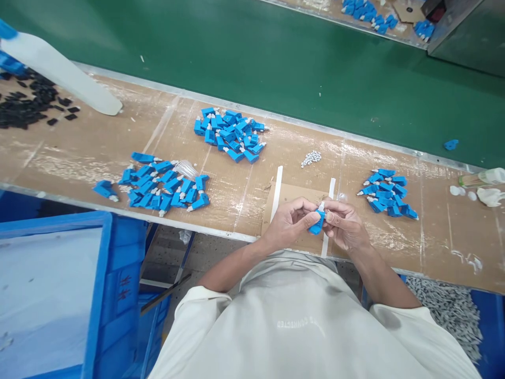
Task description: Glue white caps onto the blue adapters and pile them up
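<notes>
Close to the table's front edge, my left hand [290,220] is closed on a blue plastic block with a white tip [316,225], thumb on its face. The white tip points away from me. My right hand [347,223] is at the block's right side, thumb and fingers pinched near the white tip; whether a small part sits in that pinch is too small to make out. Beneath both hands lies a cardboard sheet [298,196] held by white tape strips. Beyond it is a little pile of small grey-white parts [311,158].
Blue block piles lie left [165,184], back centre [231,132] and right [386,193] on the table. A white plastic piece [67,73] and black parts [27,100] are far left. A green conveyor belt [236,58] runs behind. Blue crates [104,295] stand below left.
</notes>
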`<state>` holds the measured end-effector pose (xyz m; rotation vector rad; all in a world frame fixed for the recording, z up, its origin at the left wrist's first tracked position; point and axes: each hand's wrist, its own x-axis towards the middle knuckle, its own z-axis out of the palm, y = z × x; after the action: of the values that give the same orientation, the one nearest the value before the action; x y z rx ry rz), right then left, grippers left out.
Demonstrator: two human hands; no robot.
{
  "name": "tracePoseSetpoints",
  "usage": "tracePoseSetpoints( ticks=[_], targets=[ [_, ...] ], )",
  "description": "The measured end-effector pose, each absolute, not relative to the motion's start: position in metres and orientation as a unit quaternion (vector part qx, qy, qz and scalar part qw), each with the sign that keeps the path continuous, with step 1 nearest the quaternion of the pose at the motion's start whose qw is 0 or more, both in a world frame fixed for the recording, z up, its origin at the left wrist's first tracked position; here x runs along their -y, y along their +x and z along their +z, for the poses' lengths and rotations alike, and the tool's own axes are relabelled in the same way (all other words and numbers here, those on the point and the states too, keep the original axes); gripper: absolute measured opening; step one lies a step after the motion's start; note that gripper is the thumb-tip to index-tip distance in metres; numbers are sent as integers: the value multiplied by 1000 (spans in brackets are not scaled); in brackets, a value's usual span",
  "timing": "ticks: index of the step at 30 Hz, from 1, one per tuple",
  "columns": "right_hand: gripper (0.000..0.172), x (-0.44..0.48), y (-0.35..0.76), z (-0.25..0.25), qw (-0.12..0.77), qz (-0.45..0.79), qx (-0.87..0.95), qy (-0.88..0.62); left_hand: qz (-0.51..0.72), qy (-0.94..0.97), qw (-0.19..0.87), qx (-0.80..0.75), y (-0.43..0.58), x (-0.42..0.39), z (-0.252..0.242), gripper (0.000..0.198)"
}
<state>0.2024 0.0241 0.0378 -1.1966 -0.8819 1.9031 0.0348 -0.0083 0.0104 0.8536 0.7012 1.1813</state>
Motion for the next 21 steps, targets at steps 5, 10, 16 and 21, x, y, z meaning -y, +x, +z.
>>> tracePoseSetpoints(
  ticks=[5,10,16,21],
  targets=[
    [53,-27,203,35,340,738,379,-442,534,376,683,-329,31,7,13,44],
    [48,-27,202,35,348,720,396,-451,527,380,683,-334,32,6,11,44],
    [48,-28,195,37,333,710,423,-454,516,416,669,-337,23,2,15,48],
    [57,-33,207,51,328,691,453,-458,497,543,413,-537,-55,-49,24,30]
  ],
)
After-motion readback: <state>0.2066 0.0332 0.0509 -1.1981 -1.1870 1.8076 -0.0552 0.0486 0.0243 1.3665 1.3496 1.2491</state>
